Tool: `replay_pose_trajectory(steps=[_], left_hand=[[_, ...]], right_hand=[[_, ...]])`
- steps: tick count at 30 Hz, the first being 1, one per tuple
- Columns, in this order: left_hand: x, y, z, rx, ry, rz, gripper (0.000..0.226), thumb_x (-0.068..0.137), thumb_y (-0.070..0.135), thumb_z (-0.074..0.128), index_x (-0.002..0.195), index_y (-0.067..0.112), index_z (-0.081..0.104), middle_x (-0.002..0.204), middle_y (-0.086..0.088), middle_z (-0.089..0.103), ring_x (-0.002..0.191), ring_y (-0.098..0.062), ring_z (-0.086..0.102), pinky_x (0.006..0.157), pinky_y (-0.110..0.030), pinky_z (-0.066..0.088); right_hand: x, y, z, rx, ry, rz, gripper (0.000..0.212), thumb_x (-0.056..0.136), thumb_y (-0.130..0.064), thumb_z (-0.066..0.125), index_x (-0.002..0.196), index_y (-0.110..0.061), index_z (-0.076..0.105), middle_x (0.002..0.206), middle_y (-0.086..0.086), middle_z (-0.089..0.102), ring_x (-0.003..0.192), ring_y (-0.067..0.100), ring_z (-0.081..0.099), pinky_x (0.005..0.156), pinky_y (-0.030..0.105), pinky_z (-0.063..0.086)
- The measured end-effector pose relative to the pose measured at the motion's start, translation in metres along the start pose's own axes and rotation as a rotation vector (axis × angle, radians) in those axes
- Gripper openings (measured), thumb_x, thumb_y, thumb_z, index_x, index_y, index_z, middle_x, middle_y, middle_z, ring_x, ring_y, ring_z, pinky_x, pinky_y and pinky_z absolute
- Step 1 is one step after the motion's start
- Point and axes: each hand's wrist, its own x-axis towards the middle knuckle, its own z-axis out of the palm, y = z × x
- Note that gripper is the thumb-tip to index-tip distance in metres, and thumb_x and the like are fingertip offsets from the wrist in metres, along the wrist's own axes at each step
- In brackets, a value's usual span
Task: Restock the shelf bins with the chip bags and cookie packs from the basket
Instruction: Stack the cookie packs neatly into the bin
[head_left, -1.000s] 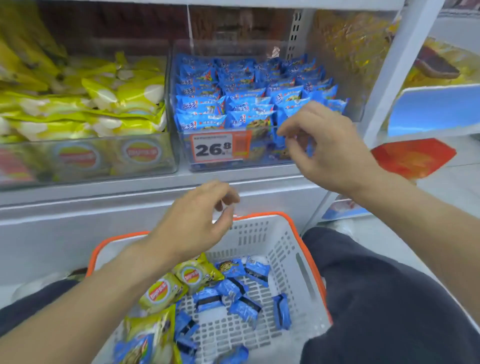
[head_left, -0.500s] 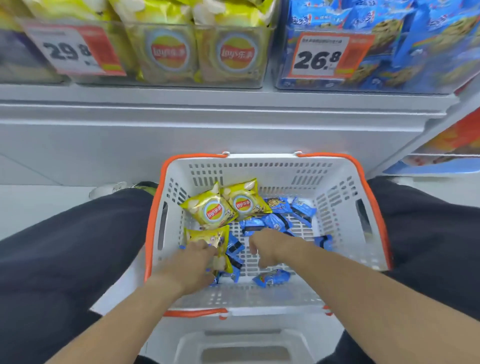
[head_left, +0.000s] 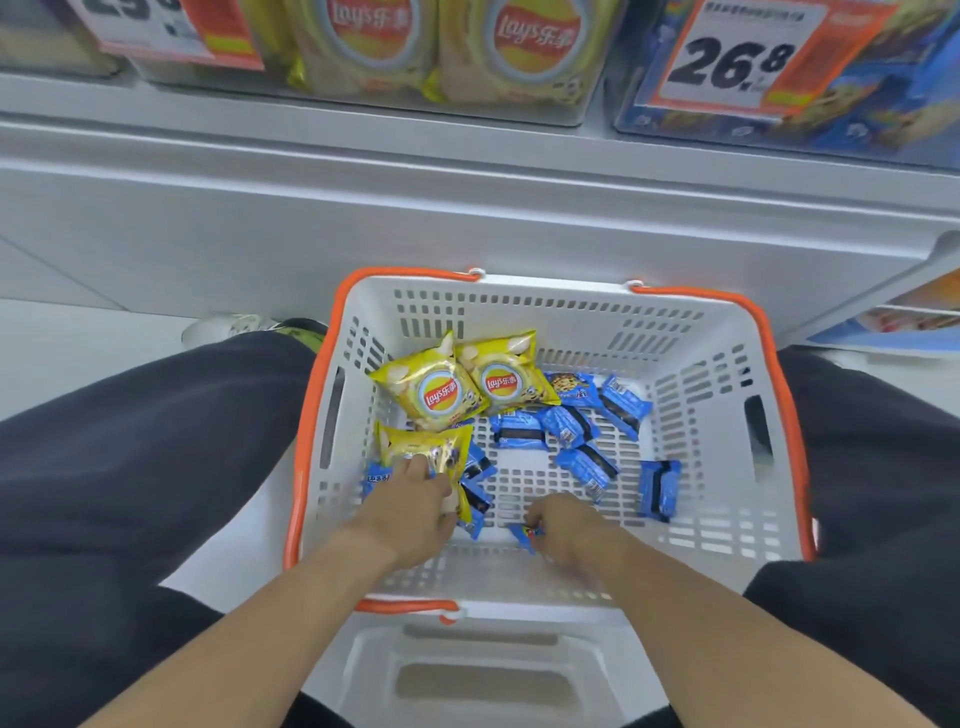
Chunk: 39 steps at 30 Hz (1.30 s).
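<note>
1. White perforated plastic basket w/ orange rim (head_left: 722, 467) was set on the floor between two dark-trousered legs, just in front of the shelf base.
2. Left hand (head_left: 410, 514) was placed in the basket's near-left corner; fingers were curled onto a yellow foil chip bag (head_left: 421, 447), which was lying on top of blue cookie packs. Grip: clamped on the bag.
3. Right hand (head_left: 566, 530) was lowered to the basket floor, near side, centre; a small blue-wrapped cookie pack (head_left: 524, 532) was pinched at the fingertips. Grip: closed on the pack.
4. Two more yellow Lay's chip bags (head_left: 436, 389) were found side by side at the far-left of the basket, logos up, touching each other.
5. Loose blue cookie packs (head_left: 587, 467) were scattered across the basket's mid and right floor; one (head_left: 658, 488) was lying apart, nearer the right wall.
6. Clear shelf bin of yellow chip bags (head_left: 441, 57) was seen above, top centre.
7. Clear bin of blue cookie packs (head_left: 857, 98) was seen top right, fronted by an orange-and-white price tag "26.8" (head_left: 737, 57).
8. Second price tag (head_left: 171, 31) was seen top left, partly cut off.
</note>
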Motion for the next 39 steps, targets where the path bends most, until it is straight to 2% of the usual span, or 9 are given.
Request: replay_pose_trajectory(steps=[9,13,16,20,24,29,32,35,39], left_hand=[[0.001,0.02,-0.018,-0.253,0.169,0.027,0.049,0.097,0.041,0.056,0.138,0.016,0.047,0.128,-0.004,0.052,0.115,-0.024,0.055,0.093,-0.035,0.046],[-0.003,0.031,-0.052,-0.706,0.251,-0.009,0.037,0.091,0.037,0.068,0.123,0.025,0.055,0.113,0.002,0.058,0.086,-0.013,0.062,0.079,-0.028,0.051],[-0.012,0.042,-0.083,-1.008,0.318,0.027,0.018,0.091,0.024,0.07,0.104,0.017,0.061,0.1,-0.002,0.059,0.065,-0.014,0.063,0.054,-0.025,0.046],[-0.029,0.061,-0.12,-1.281,0.433,0.122,0.017,0.09,0.01,0.069,0.1,0.001,0.058,0.093,-0.016,0.069,0.057,-0.023,0.066,0.045,-0.027,0.042],[-0.044,0.084,-0.146,-1.217,0.726,0.243,0.013,0.087,0.001,0.07,0.089,0.01,0.061,0.076,-0.008,0.073,0.066,-0.018,0.071,0.06,-0.024,0.054],[-0.046,0.107,-0.161,-0.766,0.988,0.437,0.039,0.077,-0.015,0.07,0.088,0.023,0.067,0.1,0.014,0.066,0.102,-0.008,0.065,0.085,-0.017,0.052],[-0.047,0.123,-0.162,-0.747,0.932,0.492,0.047,0.079,-0.015,0.066,0.103,0.026,0.063,0.107,0.012,0.066,0.108,-0.01,0.064,0.089,-0.019,0.051],[-0.05,0.141,-0.167,-1.108,0.732,0.464,0.051,0.086,-0.013,0.061,0.118,0.026,0.054,0.108,0.011,0.07,0.102,-0.011,0.069,0.079,-0.024,0.054],[-0.04,0.164,-0.187,-1.329,0.61,0.435,0.052,0.076,0.021,0.072,0.124,0.022,0.053,0.102,0.002,0.072,0.087,-0.017,0.073,0.071,-0.028,0.058]], right_hand=[[-0.034,-0.026,-0.072,0.423,-0.031,-0.223,0.033,0.095,-0.028,0.065,0.127,-0.017,0.063,0.124,0.01,0.064,0.1,0.028,0.063,0.081,0.035,0.05],[-0.074,-0.037,-0.135,0.609,0.015,-0.285,0.022,0.098,-0.03,0.06,0.111,-0.013,0.064,0.074,0.002,0.054,0.063,0.014,0.05,0.064,0.028,0.047],[-0.103,-0.039,-0.181,0.517,0.135,-0.328,0.036,0.096,-0.044,0.059,0.11,-0.012,0.068,0.083,0.007,0.063,0.069,0.012,0.057,0.064,0.028,0.051],[-0.146,-0.037,-0.226,0.576,0.259,-0.402,0.037,0.097,-0.045,0.055,0.106,-0.012,0.069,0.097,0.002,0.071,0.079,0.009,0.062,0.066,0.025,0.052],[-0.177,-0.023,-0.244,0.826,0.383,-0.404,0.038,0.097,-0.037,0.057,0.109,-0.001,0.063,0.109,0.015,0.068,0.085,0.021,0.069,0.074,0.034,0.057],[-0.2,-0.017,-0.239,1.198,0.248,-0.38,0.046,0.088,-0.032,0.07,0.121,-0.004,0.057,0.109,0.02,0.07,0.087,0.033,0.073,0.074,0.039,0.061],[-0.203,-0.009,-0.242,1.321,0.357,-0.418,0.047,0.083,-0.013,0.076,0.124,-0.005,0.056,0.104,0.02,0.073,0.082,0.03,0.07,0.067,0.035,0.06],[-0.21,0.003,-0.247,1.369,0.371,-0.46,0.041,0.082,-0.003,0.074,0.119,-0.004,0.056,0.105,0.024,0.072,0.091,0.036,0.071,0.073,0.04,0.061],[-0.225,0.021,-0.253,1.391,0.39,-0.589,0.049,0.068,-0.001,0.077,0.113,-0.004,0.058,0.103,0.022,0.072,0.087,0.032,0.072,0.076,0.041,0.062]])
